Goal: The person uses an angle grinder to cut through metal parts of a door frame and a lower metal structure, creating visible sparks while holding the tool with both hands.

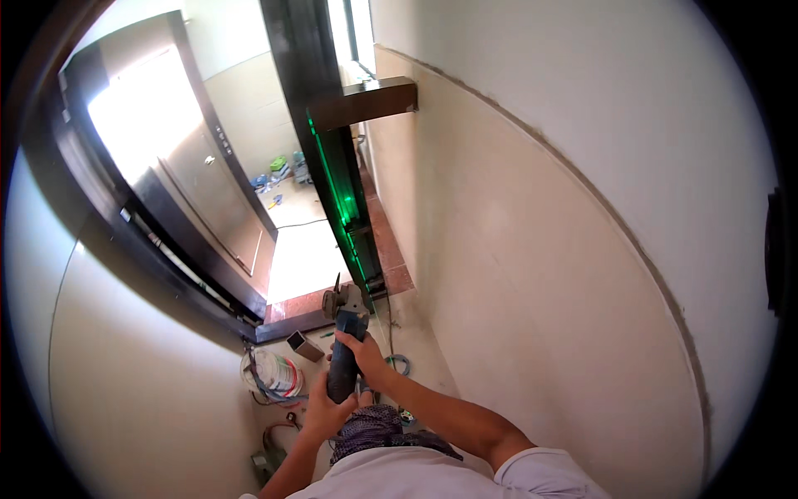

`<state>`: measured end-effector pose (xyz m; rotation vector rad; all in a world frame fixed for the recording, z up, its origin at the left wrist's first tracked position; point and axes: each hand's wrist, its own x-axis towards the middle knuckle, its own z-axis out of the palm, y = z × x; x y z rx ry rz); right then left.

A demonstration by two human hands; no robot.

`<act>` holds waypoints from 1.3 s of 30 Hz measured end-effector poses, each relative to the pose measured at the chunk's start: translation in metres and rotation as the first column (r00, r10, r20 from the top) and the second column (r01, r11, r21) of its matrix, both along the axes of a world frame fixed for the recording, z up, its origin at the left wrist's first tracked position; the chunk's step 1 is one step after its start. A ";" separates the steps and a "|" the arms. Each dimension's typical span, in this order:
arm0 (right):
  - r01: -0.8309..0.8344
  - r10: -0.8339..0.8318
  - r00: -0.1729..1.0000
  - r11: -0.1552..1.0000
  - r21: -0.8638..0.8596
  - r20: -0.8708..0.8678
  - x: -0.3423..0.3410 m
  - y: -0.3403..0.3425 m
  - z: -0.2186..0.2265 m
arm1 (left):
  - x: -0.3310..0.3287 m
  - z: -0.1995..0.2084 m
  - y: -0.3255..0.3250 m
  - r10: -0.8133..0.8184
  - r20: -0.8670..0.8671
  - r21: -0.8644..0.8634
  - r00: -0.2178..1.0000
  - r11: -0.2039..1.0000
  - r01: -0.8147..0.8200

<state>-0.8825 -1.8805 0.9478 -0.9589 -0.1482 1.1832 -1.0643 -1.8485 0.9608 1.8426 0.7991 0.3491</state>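
Observation:
Both my hands are closed on an angle grinder (343,374) with a dark blue-black body, held out before my waist. My right hand (371,364) wraps the body just behind the metal head and guard. Lower down, my left hand (329,409) grips the rear end. The grinder's head points away from me, toward the foot of a dark metal door frame (328,175); I cannot tell whether the disc is turning. A bright green line of light runs down that frame. Higher up, a brown rectangular metal tube (366,101) spans from the frame to the wall.
Left of the doorway a brown metal door (166,141) stands open. A white bucket (276,373) and a short piece of rectangular tube (305,346) are on the floor at my left, with cables around. The tiled wall (532,274) rises close at my right. Tools lie beyond the threshold.

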 end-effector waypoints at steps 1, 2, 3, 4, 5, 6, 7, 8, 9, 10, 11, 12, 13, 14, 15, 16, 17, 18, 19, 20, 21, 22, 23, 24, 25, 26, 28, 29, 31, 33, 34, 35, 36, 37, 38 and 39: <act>-0.013 0.013 1.000 1.000 0.018 -0.003 -0.009 -0.008 0.003 | -0.009 -0.002 -0.010 0.012 0.004 0.007 1.000 1.000 -0.012; -0.023 0.024 1.000 0.999 0.037 -0.007 -0.016 -0.016 0.006 | -0.017 -0.002 -0.021 0.023 0.008 0.015 1.000 1.000 -0.023; -0.054 0.055 0.998 0.998 0.027 -0.015 -0.023 -0.023 0.008 | -0.025 0.001 -0.031 0.061 0.016 0.016 0.998 0.998 -0.062; -0.074 0.075 0.997 0.997 0.031 -0.016 -0.030 -0.027 0.009 | -0.031 0.005 -0.040 0.081 0.014 0.020 0.997 0.996 -0.082; -0.061 0.063 0.997 0.997 0.044 -0.032 -0.037 -0.030 0.011 | -0.035 0.011 -0.047 0.103 0.002 0.018 0.995 0.995 -0.103; -0.050 0.053 0.997 0.997 0.054 -0.050 -0.044 -0.035 0.012 | -0.039 0.015 -0.055 0.126 -0.012 0.012 0.992 0.992 -0.126; -0.065 0.068 0.996 0.996 0.054 -0.053 -0.048 -0.040 0.012 | -0.043 0.020 -0.061 0.141 -0.015 0.012 0.990 0.990 -0.141; -0.064 0.068 0.994 0.996 0.059 -0.079 -0.051 -0.044 0.012 | -0.046 0.024 -0.067 0.147 -0.035 0.022 0.989 0.989 -0.146; -0.063 0.069 0.992 0.996 0.063 -0.103 -0.054 -0.048 0.012 | -0.048 0.027 -0.072 0.152 -0.051 0.033 0.987 0.988 -0.151; -0.073 0.079 0.991 0.995 0.061 -0.104 -0.057 -0.051 0.009 | -0.050 0.028 -0.078 0.162 -0.053 0.031 0.985 0.986 -0.161; -0.075 0.082 0.988 0.996 0.057 -0.128 -0.059 -0.054 0.005 | -0.051 0.028 -0.085 0.169 -0.049 0.088 0.984 0.982 -0.165; -0.077 0.085 0.985 0.995 0.056 -0.151 -0.062 -0.054 0.004 | -0.052 0.029 -0.088 0.176 -0.043 0.148 0.983 0.975 -0.168; -0.085 0.092 0.984 0.995 0.053 -0.151 -0.065 -0.055 0.002 | -0.054 0.032 -0.090 0.184 -0.044 0.145 0.982 0.974 -0.176; -0.089 0.093 0.981 0.996 0.030 -0.173 -0.069 -0.056 -0.001 | -0.056 0.035 -0.093 0.190 -0.097 0.113 0.977 0.977 -0.179; -0.101 0.099 0.975 0.995 0.001 -0.197 -0.075 -0.058 -0.004 | -0.061 0.038 -0.097 0.200 -0.153 0.073 0.968 0.979 -0.191; -0.124 0.118 0.973 0.992 -0.016 -0.200 -0.083 -0.060 -0.010 | -0.067 0.039 -0.104 0.219 -0.158 0.056 0.963 0.975 -0.213; -0.138 0.128 0.970 0.990 -0.039 -0.205 -0.092 -0.061 -0.019 | -0.073 0.038 -0.112 0.251 -0.153 0.092 0.956 0.967 -0.239; -0.171 0.155 0.966 0.983 -0.064 -0.209 -0.104 -0.058 -0.031 | -0.080 0.037 -0.116 0.299 -0.147 0.126 0.943 0.951 -0.282; -0.180 0.162 0.970 0.980 -0.088 -0.182 -0.103 -0.054 -0.042 | -0.080 0.037 -0.114 0.268 -0.194 0.078 0.944 0.963 -0.257; -0.196 0.177 0.972 0.974 -0.117 -0.154 -0.094 -0.044 -0.055 | -0.077 0.039 -0.105 0.238 -0.236 0.021 0.942 0.971 -0.240; -0.217 0.209 0.967 0.975 -0.039 -0.148 -0.103 -0.049 -0.067 | -0.096 0.034 -0.104 0.186 -0.179 0.001 0.966 0.982 -0.189; -0.220 0.210 0.969 0.973 -0.068 -0.132 -0.113 -0.045 -0.069 | -0.123 0.028 -0.098 0.139 -0.119 -0.001 0.983 0.990 -0.140; -0.168 0.169 0.985 0.985 0.033 -0.020 -0.123 -0.042 -0.032 | -0.143 0.010 -0.090 0.116 0.009 -0.087 0.993 0.990 -0.114; -0.219 0.209 0.959 0.975 -0.032 -0.193 -0.097 -0.037 -0.046 | -0.146 -0.007 -0.092 0.087 0.174 -0.148 0.981 0.987 -0.061; -0.207 0.186 0.954 0.976 -0.066 -0.236 -0.084 -0.044 -0.050 | -0.152 -0.023 -0.110 0.181 0.165 -0.196 0.970 0.969 -0.148; -0.169 0.141 0.952 0.982 -0.082 -0.271 -0.086 -0.043 -0.045 | -0.169 -0.036 -0.118 0.130 0.206 -0.118 0.970 0.987 -0.107; -0.201 0.180 0.903 0.980 -0.012 -0.390 -0.091 -0.046 -0.035 | -0.200 -0.074 -0.140 0.121 0.244 -0.067 0.962 0.992 -0.108; -0.232 0.233 0.886 0.971 0.051 -0.402 -0.093 -0.046 -0.033 | -0.212 -0.106 -0.154 0.157 0.173 -0.044 0.972 0.987 -0.152; -0.254 0.290 0.844 0.957 0.140 -0.452 -0.090 -0.043 -0.026 | -0.229 -0.143 -0.174 0.206 0.042 0.041 0.978 0.977 -0.208; -0.232 0.307 0.746 0.952 0.202 -0.590 -0.101 -0.047 -0.003 | -0.247 -0.171 -0.182 0.264 0.035 0.101 0.964 0.958 -0.267; -0.214 0.317 0.666 0.948 0.234 -0.675 -0.100 -0.052 0.012 | -0.247 -0.181 -0.189 0.296 0.042 0.180 0.954 0.937 -0.298; -0.217 0.368 0.632 0.929 0.301 -0.682 -0.098 -0.051 0.019 | -0.247 -0.185 -0.186 0.350 0.036 0.131 0.936 0.927 -0.352; -0.201 0.367 0.618 0.929 0.312 -0.695 -0.102 -0.052 0.033 | -0.251 -0.187 -0.185 0.357 0.029 0.138 0.934 0.924 -0.358; -0.208 0.401 0.610 0.913 0.351 -0.683 -0.111 -0.052 0.052 | -0.254 -0.190 -0.186 0.379 0.012 0.142 0.925 0.915 -0.377; -0.211 0.435 0.602 0.896 0.391 -0.670 -0.120 -0.052 0.068 | -0.258 -0.192 -0.186 0.400 -0.007 0.148 0.917 0.907 -0.394; -0.217 0.469 0.563 0.878 0.426 -0.680 -0.116 -0.053 0.078 | -0.259 -0.192 -0.185 0.402 -0.010 0.162 0.916 0.904 -0.395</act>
